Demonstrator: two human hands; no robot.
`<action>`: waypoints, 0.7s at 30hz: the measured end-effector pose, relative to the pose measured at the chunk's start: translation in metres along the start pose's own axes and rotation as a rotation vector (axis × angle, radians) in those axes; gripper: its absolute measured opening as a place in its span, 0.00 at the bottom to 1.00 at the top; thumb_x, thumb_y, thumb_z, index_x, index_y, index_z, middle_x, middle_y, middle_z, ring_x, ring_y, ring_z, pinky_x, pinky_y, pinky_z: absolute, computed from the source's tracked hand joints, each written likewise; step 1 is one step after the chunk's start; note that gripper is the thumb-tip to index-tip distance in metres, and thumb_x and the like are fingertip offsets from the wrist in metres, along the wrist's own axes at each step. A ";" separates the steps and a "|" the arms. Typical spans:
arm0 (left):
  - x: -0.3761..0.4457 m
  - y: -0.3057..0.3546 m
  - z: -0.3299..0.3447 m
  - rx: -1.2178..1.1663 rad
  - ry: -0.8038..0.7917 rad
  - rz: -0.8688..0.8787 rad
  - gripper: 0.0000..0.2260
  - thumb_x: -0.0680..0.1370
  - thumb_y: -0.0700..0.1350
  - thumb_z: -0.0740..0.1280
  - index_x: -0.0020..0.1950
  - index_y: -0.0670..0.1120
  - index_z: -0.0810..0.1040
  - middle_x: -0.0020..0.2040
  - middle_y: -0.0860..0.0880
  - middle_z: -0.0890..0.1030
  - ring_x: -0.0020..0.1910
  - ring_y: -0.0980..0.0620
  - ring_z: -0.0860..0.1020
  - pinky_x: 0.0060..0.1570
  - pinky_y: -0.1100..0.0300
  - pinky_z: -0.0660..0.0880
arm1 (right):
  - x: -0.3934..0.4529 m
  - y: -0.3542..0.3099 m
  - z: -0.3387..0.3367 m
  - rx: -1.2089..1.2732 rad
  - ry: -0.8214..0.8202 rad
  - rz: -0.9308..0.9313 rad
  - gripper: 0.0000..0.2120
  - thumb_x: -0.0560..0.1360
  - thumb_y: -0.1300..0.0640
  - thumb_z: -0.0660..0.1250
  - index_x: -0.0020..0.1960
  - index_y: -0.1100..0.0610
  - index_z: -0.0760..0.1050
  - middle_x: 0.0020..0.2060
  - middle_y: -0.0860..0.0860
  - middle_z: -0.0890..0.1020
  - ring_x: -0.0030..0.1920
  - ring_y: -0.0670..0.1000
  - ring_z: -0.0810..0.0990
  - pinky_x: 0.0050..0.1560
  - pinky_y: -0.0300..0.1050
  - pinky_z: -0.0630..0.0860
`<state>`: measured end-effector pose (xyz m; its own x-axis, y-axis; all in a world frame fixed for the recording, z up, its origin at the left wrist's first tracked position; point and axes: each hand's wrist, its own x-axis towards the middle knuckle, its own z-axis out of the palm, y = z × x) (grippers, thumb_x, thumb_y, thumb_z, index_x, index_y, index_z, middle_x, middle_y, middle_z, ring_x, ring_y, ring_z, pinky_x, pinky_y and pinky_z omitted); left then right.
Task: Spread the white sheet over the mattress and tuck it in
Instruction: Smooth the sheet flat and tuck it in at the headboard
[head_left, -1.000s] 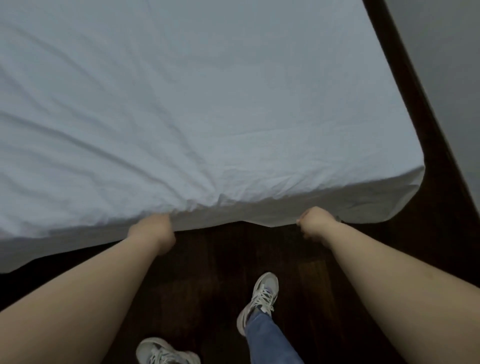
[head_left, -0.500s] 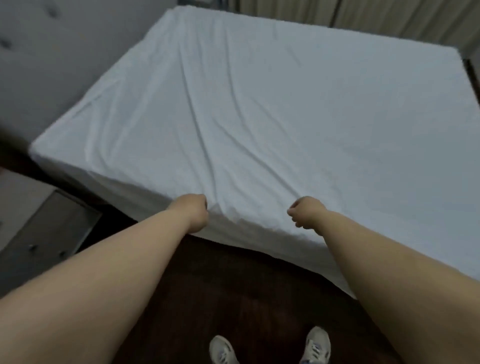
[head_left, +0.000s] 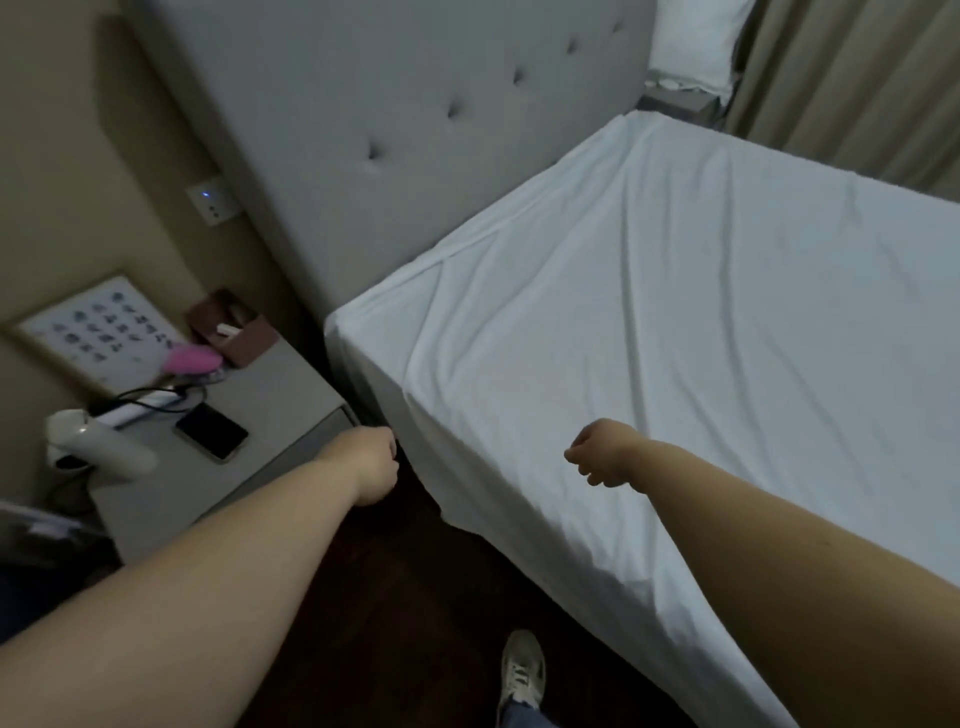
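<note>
The white sheet (head_left: 701, 338) covers the mattress, with long creases running across its top. It hangs down the near side and wraps the head corner (head_left: 363, 332). My left hand (head_left: 371, 462) hovers with curled fingers in the gap beside that corner, just left of the hanging sheet, and nothing shows in its grip. Over the sheet near the bed's edge is my right hand (head_left: 602, 454), fingers curled, holding nothing and not touching the cloth.
A grey nightstand (head_left: 291, 415) stands left of the bed with a phone (head_left: 210, 431), a white device, a pink object and a brown box. A tufted headboard (head_left: 415, 130) rises behind. Dark floor (head_left: 395, 623) lies below, and my shoe (head_left: 522, 670) stands on it.
Both hands have let go of the sheet's lower edge and lifted. My view has swung left along the bed to the head corner and nightstand.
</note>
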<state>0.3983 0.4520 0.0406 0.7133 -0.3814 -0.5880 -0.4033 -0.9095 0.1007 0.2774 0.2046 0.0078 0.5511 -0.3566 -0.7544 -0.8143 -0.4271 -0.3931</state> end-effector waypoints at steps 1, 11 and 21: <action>0.014 -0.014 -0.012 0.004 -0.012 -0.025 0.08 0.81 0.45 0.58 0.56 0.46 0.74 0.49 0.50 0.72 0.47 0.52 0.71 0.43 0.61 0.68 | 0.018 -0.022 -0.004 -0.014 -0.020 0.005 0.15 0.78 0.57 0.60 0.58 0.66 0.76 0.41 0.57 0.76 0.40 0.56 0.73 0.40 0.45 0.69; 0.156 -0.128 -0.080 -0.261 -0.004 -0.173 0.10 0.81 0.45 0.59 0.59 0.44 0.74 0.60 0.44 0.75 0.57 0.46 0.74 0.49 0.61 0.67 | 0.151 -0.240 -0.003 -0.264 0.024 -0.227 0.16 0.79 0.57 0.59 0.58 0.67 0.76 0.53 0.60 0.81 0.57 0.59 0.79 0.60 0.52 0.75; 0.364 -0.202 -0.072 -0.412 -0.087 -0.195 0.14 0.81 0.49 0.59 0.64 0.45 0.71 0.63 0.44 0.75 0.62 0.43 0.74 0.57 0.56 0.70 | 0.323 -0.342 0.029 -0.207 0.096 -0.093 0.13 0.78 0.57 0.61 0.61 0.54 0.77 0.54 0.52 0.80 0.52 0.53 0.78 0.51 0.42 0.74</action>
<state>0.7806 0.4850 -0.1361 0.6951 -0.1976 -0.6913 0.0073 -0.9595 0.2816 0.7287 0.2592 -0.1165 0.6451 -0.3808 -0.6624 -0.7099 -0.6194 -0.3353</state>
